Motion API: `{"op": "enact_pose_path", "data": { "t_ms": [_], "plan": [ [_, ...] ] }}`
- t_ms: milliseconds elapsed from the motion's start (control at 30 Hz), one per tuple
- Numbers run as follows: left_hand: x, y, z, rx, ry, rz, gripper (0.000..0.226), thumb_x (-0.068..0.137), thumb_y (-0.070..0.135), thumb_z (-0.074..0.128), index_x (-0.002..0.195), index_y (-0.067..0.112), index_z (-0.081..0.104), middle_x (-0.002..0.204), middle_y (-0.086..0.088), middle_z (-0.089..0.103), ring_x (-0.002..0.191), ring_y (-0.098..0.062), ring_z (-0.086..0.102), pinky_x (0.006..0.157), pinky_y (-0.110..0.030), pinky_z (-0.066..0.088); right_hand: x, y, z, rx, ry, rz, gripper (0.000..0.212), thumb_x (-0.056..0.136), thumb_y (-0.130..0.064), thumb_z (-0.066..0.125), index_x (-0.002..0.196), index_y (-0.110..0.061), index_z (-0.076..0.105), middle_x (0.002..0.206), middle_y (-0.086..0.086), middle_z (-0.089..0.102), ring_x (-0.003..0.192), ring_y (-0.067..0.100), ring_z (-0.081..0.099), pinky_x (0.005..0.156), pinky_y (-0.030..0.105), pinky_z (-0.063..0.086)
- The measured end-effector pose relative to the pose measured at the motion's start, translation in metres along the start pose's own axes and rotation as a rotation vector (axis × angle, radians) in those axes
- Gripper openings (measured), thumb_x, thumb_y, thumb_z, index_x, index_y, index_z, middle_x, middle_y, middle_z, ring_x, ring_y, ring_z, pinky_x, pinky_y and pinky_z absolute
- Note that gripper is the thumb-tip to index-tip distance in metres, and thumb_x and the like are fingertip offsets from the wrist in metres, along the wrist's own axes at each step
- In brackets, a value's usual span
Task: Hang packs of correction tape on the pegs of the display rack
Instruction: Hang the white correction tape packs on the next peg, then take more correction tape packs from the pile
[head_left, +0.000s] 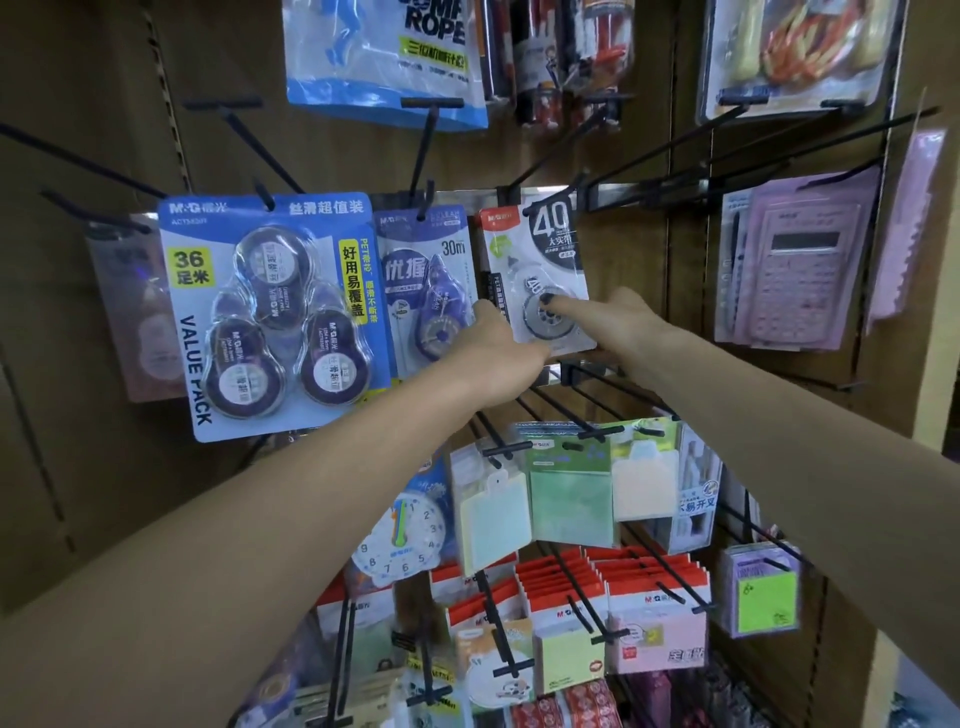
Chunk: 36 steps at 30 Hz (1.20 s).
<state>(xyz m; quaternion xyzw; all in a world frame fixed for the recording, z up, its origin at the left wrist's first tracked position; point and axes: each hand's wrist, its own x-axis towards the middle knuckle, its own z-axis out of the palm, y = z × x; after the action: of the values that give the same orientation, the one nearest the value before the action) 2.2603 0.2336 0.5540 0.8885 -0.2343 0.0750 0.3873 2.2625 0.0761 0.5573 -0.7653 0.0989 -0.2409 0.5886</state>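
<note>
A white correction tape pack (535, 249) with a red corner and a large "40" hangs tilted on a black peg (558, 200). My right hand (613, 325) grips its lower right edge, thumb pressed on the clear blister. My left hand (501, 345) holds the pack's lower left edge. To its left hang a purple "30m" pack (426, 280) and a big blue value pack (270, 312) with three purple tapes. The rack's brown back panel (104, 130) carries several bare pegs.
Pink calculator packs (800, 260) hang at the right. A jump rope bag (384, 57) hangs above. Sticky note packs (566, 483), a toy clock (400, 535) and red-topped packs (566, 592) fill the pegs below my arms. Long bare pegs (675, 140) jut out at upper right.
</note>
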Motion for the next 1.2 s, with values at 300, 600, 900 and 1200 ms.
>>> {"op": "enact_pose_path", "data": {
  "t_ms": [300,600,900,1200],
  "plan": [
    [-0.055,-0.005,0.008,-0.119,0.163,0.371,0.024,0.099,0.018,0.064,0.12,0.021,0.053,0.117,0.003,0.061,0.102,-0.009,0.066,0.094,-0.034,0.057,-0.058,0.019,-0.028,-0.203,0.232,-0.26,0.058,0.097,-0.042,0.067,0.145,-0.017,0.048,0.132,0.004,0.062,0.111,0.021,0.063,0.087,0.03,0.046],
    [-0.144,-0.057,0.103,-0.01,0.24,0.792,0.013,0.092,0.008,0.061,0.104,0.009,0.063,0.106,0.0,0.06,0.093,-0.015,0.059,0.081,-0.034,0.049,-0.171,0.124,-0.046,0.003,0.51,-0.325,0.025,0.098,-0.025,0.067,0.12,-0.02,0.057,0.101,-0.007,0.066,0.089,0.003,0.062,0.076,0.015,0.049],
    [-0.243,-0.214,0.29,-0.016,-0.42,0.363,0.031,0.087,0.029,0.05,0.107,0.01,0.065,0.106,-0.002,0.065,0.095,-0.023,0.065,0.081,-0.042,0.052,-0.304,0.357,-0.027,-0.166,0.496,0.245,0.018,0.095,-0.006,0.065,0.105,-0.016,0.055,0.084,-0.013,0.06,0.069,-0.016,0.056,0.064,0.007,0.04],
    [-0.361,-0.349,0.431,0.006,-0.815,-0.18,0.024,0.095,0.021,0.071,0.112,0.013,0.056,0.108,-0.002,0.059,0.099,-0.024,0.064,0.085,-0.042,0.053,-0.464,0.578,0.015,-0.332,0.249,0.965,0.045,0.094,-0.02,0.072,0.133,-0.009,0.053,0.114,0.011,0.068,0.103,0.032,0.068,0.086,0.036,0.05]
  ]
}}
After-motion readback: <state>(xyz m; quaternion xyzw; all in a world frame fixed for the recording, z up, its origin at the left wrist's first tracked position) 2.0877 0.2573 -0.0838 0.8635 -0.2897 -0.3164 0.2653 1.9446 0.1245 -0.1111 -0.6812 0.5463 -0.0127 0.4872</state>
